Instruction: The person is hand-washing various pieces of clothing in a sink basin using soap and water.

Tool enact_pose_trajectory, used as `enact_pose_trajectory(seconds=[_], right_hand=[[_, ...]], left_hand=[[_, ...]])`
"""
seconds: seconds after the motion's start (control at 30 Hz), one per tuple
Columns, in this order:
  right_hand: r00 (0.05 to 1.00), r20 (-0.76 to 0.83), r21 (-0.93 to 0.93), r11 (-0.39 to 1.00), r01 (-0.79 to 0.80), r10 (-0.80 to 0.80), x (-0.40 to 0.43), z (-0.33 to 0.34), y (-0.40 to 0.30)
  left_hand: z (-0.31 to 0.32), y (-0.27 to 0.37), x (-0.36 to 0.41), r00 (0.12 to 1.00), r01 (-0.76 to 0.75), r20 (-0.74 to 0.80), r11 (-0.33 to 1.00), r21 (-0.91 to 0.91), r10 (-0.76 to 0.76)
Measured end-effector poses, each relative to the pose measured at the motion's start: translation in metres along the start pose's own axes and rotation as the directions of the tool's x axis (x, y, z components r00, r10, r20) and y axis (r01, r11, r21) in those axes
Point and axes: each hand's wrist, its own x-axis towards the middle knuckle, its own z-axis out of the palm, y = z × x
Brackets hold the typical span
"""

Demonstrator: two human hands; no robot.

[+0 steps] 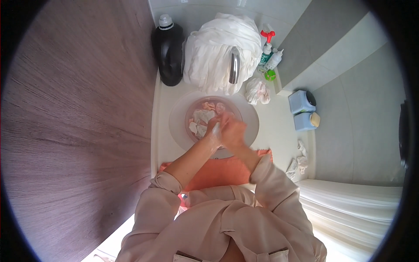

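Observation:
Both hands meet over a round basin (236, 109) that stands in the sink (178, 119). My left hand (214, 126) has white suds at the wrist and is partly hidden against the other hand. My right hand (231, 129) is blurred, its fingers bent against the left. A pinkish cloth (220, 108) shows just beyond the fingers; whether either hand grips it cannot be told. White cloths (203, 116) and a small peach cloth (209, 105) lie in the basin. An orange towel (217, 172) lies along the counter's front edge, below my forearms.
A chrome faucet (234, 65) stands before a large heap of white fabric (212, 55). A black jug (168, 54) is at back left, small bottles (273, 60) and a crumpled white cloth (257, 91) at back right. Blue containers (302, 121) and small cloths (301, 160) line the right side.

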Motion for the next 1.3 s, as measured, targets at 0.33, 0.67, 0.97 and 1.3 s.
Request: enact_pose_trajectory(seconds=[0.33, 0.67, 0.97, 1.3], right_hand=[[0.521, 0.609, 0.539, 0.17, -0.825, 0.598, 0.011, -0.004, 0.044], [0.57, 0.647, 0.603, 0.117, -0.789, 0.506, 0.005, -0.007, 0.028], [0.896, 0.277, 0.02, 0.93, -0.368, 0.348, 0.024, -0.003, 0.004], [0.876, 0.321, -0.019, 0.927, -0.375, 0.361, 0.03, -0.018, -0.009]], left_hand=[[0.001, 0.019, 0.003, 0.988, -0.049, -0.156, 0.911, -0.409, -0.017], [0.001, 0.008, 0.009, 0.989, -0.057, -0.146, 0.908, -0.416, -0.004], [0.003, -0.028, 0.007, 0.992, 0.105, 0.11, 0.856, -0.506, -0.057], [0.014, -0.01, -0.003, 0.999, 0.014, -0.031, 0.877, -0.481, -0.033]])
